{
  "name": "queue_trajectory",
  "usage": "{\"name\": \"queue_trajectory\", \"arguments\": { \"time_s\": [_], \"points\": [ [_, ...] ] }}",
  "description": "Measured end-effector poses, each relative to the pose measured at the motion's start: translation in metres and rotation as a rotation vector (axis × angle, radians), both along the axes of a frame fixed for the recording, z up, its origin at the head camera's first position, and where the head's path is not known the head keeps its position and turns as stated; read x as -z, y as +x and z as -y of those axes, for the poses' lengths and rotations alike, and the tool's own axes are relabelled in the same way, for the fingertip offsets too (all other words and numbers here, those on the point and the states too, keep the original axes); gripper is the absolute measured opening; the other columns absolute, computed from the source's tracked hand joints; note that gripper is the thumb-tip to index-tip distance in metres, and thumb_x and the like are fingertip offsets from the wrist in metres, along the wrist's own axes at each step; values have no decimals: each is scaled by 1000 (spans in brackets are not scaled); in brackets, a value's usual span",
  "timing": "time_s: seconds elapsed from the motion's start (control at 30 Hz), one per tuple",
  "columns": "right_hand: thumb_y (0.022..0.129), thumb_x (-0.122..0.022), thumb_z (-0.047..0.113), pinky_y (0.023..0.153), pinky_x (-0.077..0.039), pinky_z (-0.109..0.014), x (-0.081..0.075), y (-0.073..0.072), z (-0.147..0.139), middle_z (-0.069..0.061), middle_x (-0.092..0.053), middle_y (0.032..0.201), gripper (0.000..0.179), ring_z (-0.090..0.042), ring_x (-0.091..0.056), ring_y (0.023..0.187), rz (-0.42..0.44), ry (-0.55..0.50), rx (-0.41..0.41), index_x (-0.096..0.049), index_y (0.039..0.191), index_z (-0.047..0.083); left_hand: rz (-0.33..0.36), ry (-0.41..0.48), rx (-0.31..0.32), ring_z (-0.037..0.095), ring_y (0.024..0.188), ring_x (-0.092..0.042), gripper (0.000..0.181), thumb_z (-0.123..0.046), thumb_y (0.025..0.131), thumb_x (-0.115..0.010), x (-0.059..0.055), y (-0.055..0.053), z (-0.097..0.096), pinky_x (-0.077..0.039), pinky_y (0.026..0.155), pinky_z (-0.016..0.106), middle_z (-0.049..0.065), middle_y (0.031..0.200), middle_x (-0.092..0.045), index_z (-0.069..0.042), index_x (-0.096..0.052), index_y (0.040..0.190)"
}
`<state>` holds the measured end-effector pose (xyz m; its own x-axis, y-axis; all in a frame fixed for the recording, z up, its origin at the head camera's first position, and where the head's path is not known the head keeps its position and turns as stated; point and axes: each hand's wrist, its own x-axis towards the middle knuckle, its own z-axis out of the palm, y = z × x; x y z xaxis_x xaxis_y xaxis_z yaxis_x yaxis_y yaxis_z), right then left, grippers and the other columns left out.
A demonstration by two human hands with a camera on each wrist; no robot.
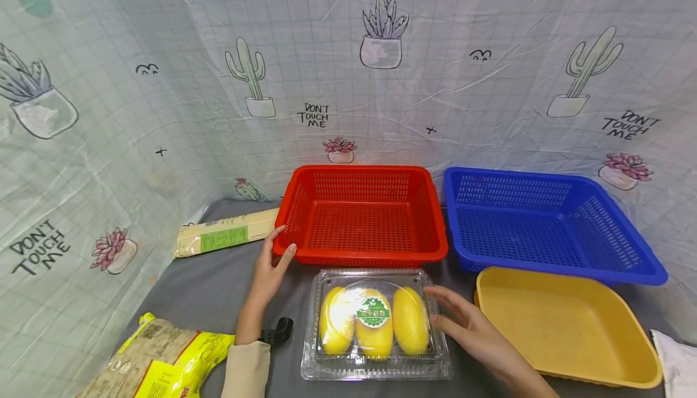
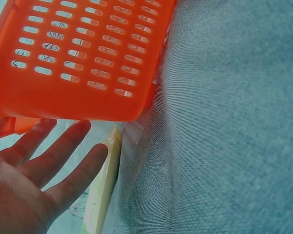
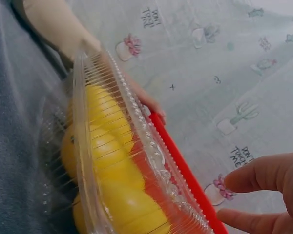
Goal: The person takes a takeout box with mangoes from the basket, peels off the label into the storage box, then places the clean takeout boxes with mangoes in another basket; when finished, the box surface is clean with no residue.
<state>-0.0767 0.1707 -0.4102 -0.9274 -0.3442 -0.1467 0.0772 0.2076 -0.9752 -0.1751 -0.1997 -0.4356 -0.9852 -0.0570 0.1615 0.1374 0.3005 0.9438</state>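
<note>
My left hand (image 1: 268, 274) is at the front left corner of a red plastic basket (image 1: 359, 256), its fingertips right at the rim. In the left wrist view those fingers are straight and spread beneath the slotted basket wall (image 2: 83, 92). A clear plastic clamshell box (image 1: 376, 368) sits in front of the basket. Through its closed lid show three yellow, mango-like fruits (image 1: 409, 325), with a round green-and-white sticker (image 1: 373, 312) over the middle one. Beside the box's right edge is my right hand (image 1: 471, 328), fingers loosely extended, thumb apart from them.
A blue basket (image 1: 544, 268) stands at the back right, a yellow tray (image 1: 566, 325) before it. Left of the red basket lies a long cream-and-green packet (image 1: 229, 234). A yellow-and-brown bag (image 1: 163, 355) is at front left, some white material (image 1: 675, 365) at far right. A patterned curtain (image 1: 348, 83) hangs behind.
</note>
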Motion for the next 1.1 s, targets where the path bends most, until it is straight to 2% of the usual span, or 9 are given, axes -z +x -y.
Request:
{"name": "queue_trajectory", "arguments": {
  "time_s": [0.07, 0.17, 0.3, 0.53, 0.63, 0.77, 0.83, 1.0, 1.1],
  "points": [
    [98, -58, 14, 109, -27, -59, 0, -1, 3, -24, -32, 152, 47, -47, -18, 143, -63, 21, 15, -45, 141, -1, -1, -6, 0, 29, 122, -51, 58, -17, 98, -60, 0, 0, 0, -43, 84, 13, 24, 144, -44, -5, -34, 148],
    [96, -61, 13, 109, -34, -33, 0, -1, 7, -25, -34, 150, 40, -46, -23, 142, -140, 39, 42, -53, 133, -1, -1, -16, 2, 30, 122, -51, 58, -17, 98, -59, 0, 0, 0, -43, 84, 14, 24, 144, -44, -4, -34, 148],
    [95, -63, 11, 99, -30, -8, -1, -2, 8, -25, -36, 147, 36, -39, -30, 139, -217, 27, 46, -57, 127, -3, 12, -26, 0, 31, 125, -49, 60, -18, 98, -59, -1, 1, -1, -43, 87, 18, 23, 146, -41, -5, -31, 149],
    [96, -58, 4, 100, -34, -11, -10, -10, 10, -30, -39, 142, 29, 4, -42, 128, -363, -50, -46, -58, 125, -4, 26, -10, 12, 33, 131, -44, 65, -17, 98, -57, -2, 1, -1, -40, 90, 16, 22, 151, -34, -6, -23, 152],
    [96, -56, 0, 97, -41, -15, -12, -14, 14, -31, -44, 136, 25, 3, -46, 125, -425, -93, -71, -59, 121, -7, 9, 25, 51, 38, 133, -40, 68, -13, 97, -58, 2, 1, 2, -41, 98, 27, 23, 153, -28, -4, -19, 153],
    [96, -55, -4, 91, -49, -21, -12, -18, 19, -14, -57, 128, 20, -3, -53, 120, -483, -119, -71, -62, 115, -7, -10, 46, 88, 40, 134, -38, 73, -12, 96, -61, 15, -5, 10, -36, 106, 52, 21, 155, -25, -8, -17, 154],
    [96, -55, -4, 89, -51, -22, -11, -21, 22, -6, -60, 123, 19, -3, -54, 117, -492, -119, -77, -64, 113, -5, -20, 36, 94, 39, 135, -38, 73, -13, 96, -61, 22, -7, 13, -33, 107, 57, 20, 154, -25, -10, -16, 154],
    [96, -55, -3, 86, -53, -25, -6, -27, 29, -16, -61, 117, 18, -4, -57, 111, -494, -123, -123, -65, 111, -2, -19, 13, 97, 38, 134, -40, 76, -18, 97, -60, 29, -4, 17, -38, 104, 56, 18, 154, -26, -15, -11, 155],
    [97, -55, -2, 87, -53, -26, -5, -29, 33, -21, -60, 116, 17, -4, -57, 111, -476, -123, -143, -65, 111, -3, -10, 10, 98, 41, 132, -43, 79, -19, 98, -60, 29, 2, 17, -44, 100, 44, 17, 155, -25, -18, -6, 156]
  ]
}}
